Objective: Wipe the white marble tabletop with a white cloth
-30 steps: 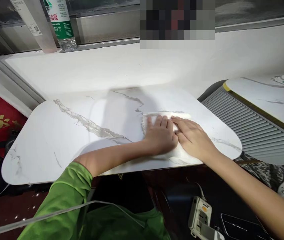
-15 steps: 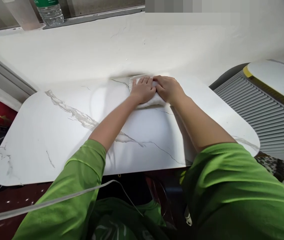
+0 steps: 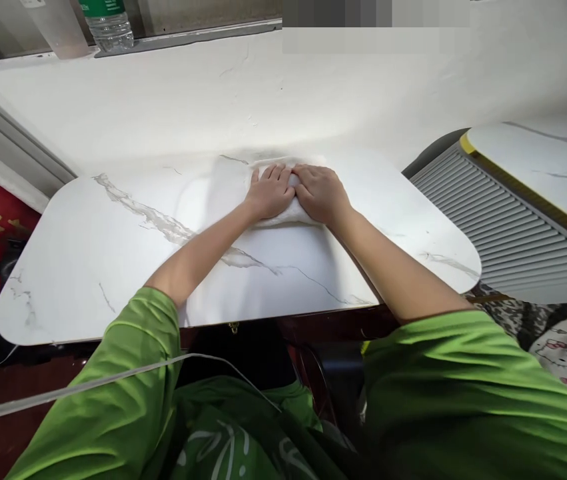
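Note:
A white cloth (image 3: 290, 215) lies on the white marble-patterned table (image 3: 83, 247), close to the wall. My left hand (image 3: 270, 192) rests flat on the left part of the cloth, its fingers spread. Beside it, my right hand (image 3: 320, 192) presses on the cloth's right part with its fingers together and bent over the fabric. The two hands touch or nearly touch at the thumbs.
A clear bottle with a green label (image 3: 109, 27) and a translucent cup (image 3: 60, 30) stand on the ledge at upper left. On the right is another marble-patterned top with a ribbed grey side (image 3: 513, 220). A white cable (image 3: 113, 379) crosses in front of my left sleeve.
Both hands and the cloth have come slightly nearer to me across the table. The camera view has shifted a little as well.

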### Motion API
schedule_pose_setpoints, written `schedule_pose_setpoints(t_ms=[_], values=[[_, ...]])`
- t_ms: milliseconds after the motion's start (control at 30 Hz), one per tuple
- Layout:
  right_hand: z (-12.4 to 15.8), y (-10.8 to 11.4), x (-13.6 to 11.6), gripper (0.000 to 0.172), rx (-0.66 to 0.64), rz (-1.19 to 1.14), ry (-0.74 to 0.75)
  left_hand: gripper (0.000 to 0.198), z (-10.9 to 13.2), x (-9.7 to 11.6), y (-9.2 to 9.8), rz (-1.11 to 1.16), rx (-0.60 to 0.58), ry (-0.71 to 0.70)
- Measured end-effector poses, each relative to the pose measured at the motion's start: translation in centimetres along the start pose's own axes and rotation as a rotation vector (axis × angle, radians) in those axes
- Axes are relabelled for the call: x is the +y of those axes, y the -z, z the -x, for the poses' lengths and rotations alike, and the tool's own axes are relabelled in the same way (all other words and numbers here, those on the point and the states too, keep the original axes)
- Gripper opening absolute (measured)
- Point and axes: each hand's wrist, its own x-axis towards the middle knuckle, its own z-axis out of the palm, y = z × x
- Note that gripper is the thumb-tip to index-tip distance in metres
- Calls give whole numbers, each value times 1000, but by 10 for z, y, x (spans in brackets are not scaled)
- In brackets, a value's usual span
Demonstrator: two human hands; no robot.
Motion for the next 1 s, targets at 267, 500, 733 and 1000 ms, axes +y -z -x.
schedule_pose_setpoints(t_ms=[267,500,733,1000], values=[[87,30,-75,54,-22,26,51,54,112,17,7,-8,12,-46],[122,40,-118,53,-21,-8,128,54,177,20,9,-48,47,-8],[77,24,-115,49,-17,-83,78,54,145,-4,19,-31,7,49],[-28,-18,-86,44,-7,-120,26,53,51,-66,26,-6,42,77]])
